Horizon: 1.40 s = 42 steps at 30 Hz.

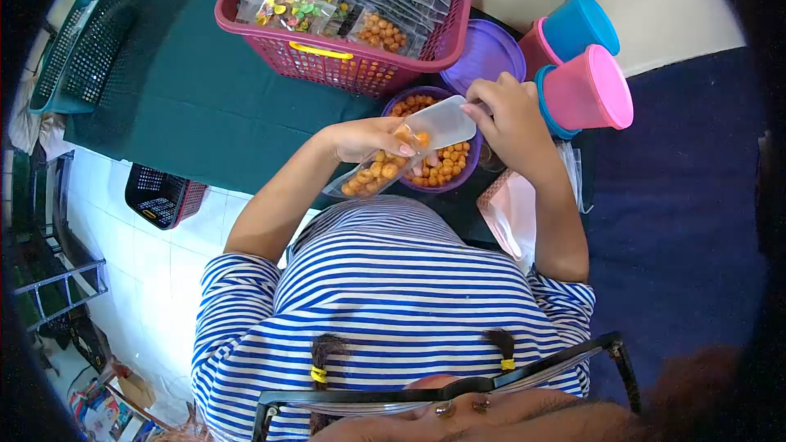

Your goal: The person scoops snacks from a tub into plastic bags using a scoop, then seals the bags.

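My left hand (367, 141) is closed around a clear plastic bag (336, 188), tilted, with round orange snack balls (378, 173) in its lower part. In my right hand (512, 121) is a translucent plastic scoop (449, 121), its fingers pinching the wide end. The scoop slants down toward the bag's opening, with a few balls at its lower end; whether its tip is inside the bag is hard to make out. Just beneath both hands stands a round purple tub (472, 169) of the same snack balls, partly hidden by the hands and scoop.
A maroon basket (344, 72) full of filled packets stands behind the tub, beside a purple lid (491, 53). Pink and blue tubs (577, 94) lie at right. A pink tray (512, 213) with plastic bags sits by my right forearm. Green basket (82, 57) at far left.
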### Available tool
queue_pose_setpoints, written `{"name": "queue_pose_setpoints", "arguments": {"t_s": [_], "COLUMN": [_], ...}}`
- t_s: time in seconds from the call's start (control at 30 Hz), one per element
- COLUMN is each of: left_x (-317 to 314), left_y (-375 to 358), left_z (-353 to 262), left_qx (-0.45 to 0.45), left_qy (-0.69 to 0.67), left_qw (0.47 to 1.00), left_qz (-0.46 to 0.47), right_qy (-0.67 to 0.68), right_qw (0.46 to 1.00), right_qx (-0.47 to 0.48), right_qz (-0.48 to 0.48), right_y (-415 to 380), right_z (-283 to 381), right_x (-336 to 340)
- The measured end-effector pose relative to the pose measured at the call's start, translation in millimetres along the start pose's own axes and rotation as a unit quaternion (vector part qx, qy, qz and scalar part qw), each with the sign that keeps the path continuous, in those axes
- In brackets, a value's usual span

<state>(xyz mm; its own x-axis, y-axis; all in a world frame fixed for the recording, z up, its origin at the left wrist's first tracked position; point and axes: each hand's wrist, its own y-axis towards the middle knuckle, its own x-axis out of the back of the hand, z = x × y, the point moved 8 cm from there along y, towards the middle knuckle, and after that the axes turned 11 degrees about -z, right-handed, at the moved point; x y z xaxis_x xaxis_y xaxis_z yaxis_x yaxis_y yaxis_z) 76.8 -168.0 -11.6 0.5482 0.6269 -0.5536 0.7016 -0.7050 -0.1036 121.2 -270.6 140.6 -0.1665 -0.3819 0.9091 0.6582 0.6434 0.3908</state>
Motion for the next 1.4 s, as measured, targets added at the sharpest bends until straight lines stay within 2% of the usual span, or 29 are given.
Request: {"name": "queue_pose_setpoints", "arguments": {"t_s": [0.43,0.5,0.53,0.6,0.63,0.7,0.73,0.8,0.93,1.0,1.17,1.27,1.3,1.37,1.4], "left_x": [1,2,2,3,1,-3,-5,-8,-13,-17,-21,-15,-14,7,18], "left_y": [3,2,0,0,0,1,2,7,6,4,8,6,2,-5,-12], "left_z": [-2,-1,-3,-5,-8,-9,-7,-4,-14,-21,-15,-16,-17,-28,-34], "left_qx": [-0.004,-0.001,-0.005,-0.007,-0.017,-0.026,-0.015,-0.009,-0.037,-0.063,-0.046,-0.059,-0.057,-0.094,-0.134], "left_qy": [0.004,0.006,-0.016,-0.037,-0.03,-0.024,-0.006,0.018,-0.01,-0.011,0.025,0.042,0.041,0.038,-0.009], "left_qw": [1.0,1.0,1.0,0.999,0.999,0.999,0.999,0.999,0.998,0.994,0.997,0.995,0.995,0.995,0.99], "left_qz": [0.012,0.018,0.012,0.007,0.021,0.036,0.027,0.035,0.048,0.087,0.063,0.064,0.066,-0.023,-0.041], "right_qy": [0.022,0.0,0.001,-0.103,-0.102,-0.117,-0.118,-0.116,-0.143,-0.142,-0.109,-0.136,-0.143,-0.158,-0.165], "right_qw": [0.999,0.999,0.999,0.984,0.985,0.98,0.98,0.97,0.966,0.965,0.965,0.967,0.972,0.972,0.967], "right_qx": [-0.024,0.009,0.01,0.088,0.086,0.142,0.141,0.197,0.197,0.186,0.229,0.193,0.138,0.021,-0.04], "right_qz": [0.033,-0.033,-0.033,-0.113,-0.112,-0.072,-0.072,-0.078,-0.088,-0.114,-0.061,-0.096,-0.128,-0.174,-0.19], "right_y": [-3,-1,-1,-2,-3,-4,-5,-10,-5,-1,-5,-2,-2,-12,-25], "right_z": [-9,3,7,26,31,48,53,69,68,65,73,58,46,8,-18], "right_x": [-1,11,14,31,33,26,22,13,35,55,24,47,65,88,90]}}
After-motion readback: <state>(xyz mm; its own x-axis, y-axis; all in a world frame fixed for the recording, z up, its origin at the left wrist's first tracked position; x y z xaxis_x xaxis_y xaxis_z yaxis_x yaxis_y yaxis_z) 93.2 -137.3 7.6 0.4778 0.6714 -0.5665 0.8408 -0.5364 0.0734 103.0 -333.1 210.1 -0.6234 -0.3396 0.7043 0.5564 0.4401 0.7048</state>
